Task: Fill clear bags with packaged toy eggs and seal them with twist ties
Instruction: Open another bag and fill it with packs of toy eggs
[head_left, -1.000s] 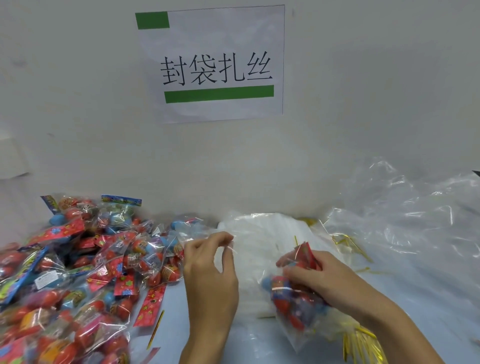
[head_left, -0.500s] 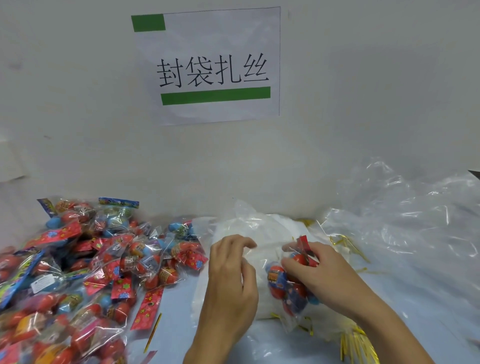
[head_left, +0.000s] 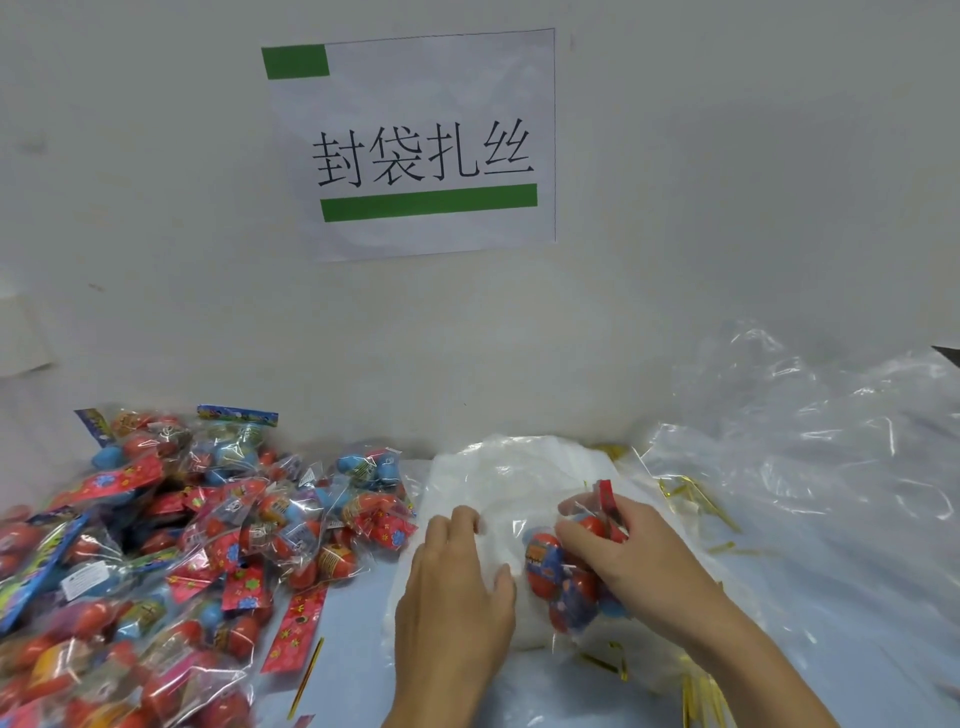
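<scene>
My right hand grips a packet of red and blue toy eggs with a red header card, held low at centre right. The packet sits against a clear bag that lies over a white stack of bags. My left hand rests on the clear bag, its fingers curled at the plastic's edge; whether they pinch it I cannot tell. A big pile of packaged toy eggs covers the table's left side. Gold twist ties lie by my right forearm.
A loose gold twist tie lies at the pile's edge. More gold ties sit behind my right hand. Crumpled clear plastic sheeting fills the right side. A paper sign hangs on the wall close behind the table.
My left hand moved right and down from the egg pile onto the bag. My right hand brought the egg packet up and left toward it.
</scene>
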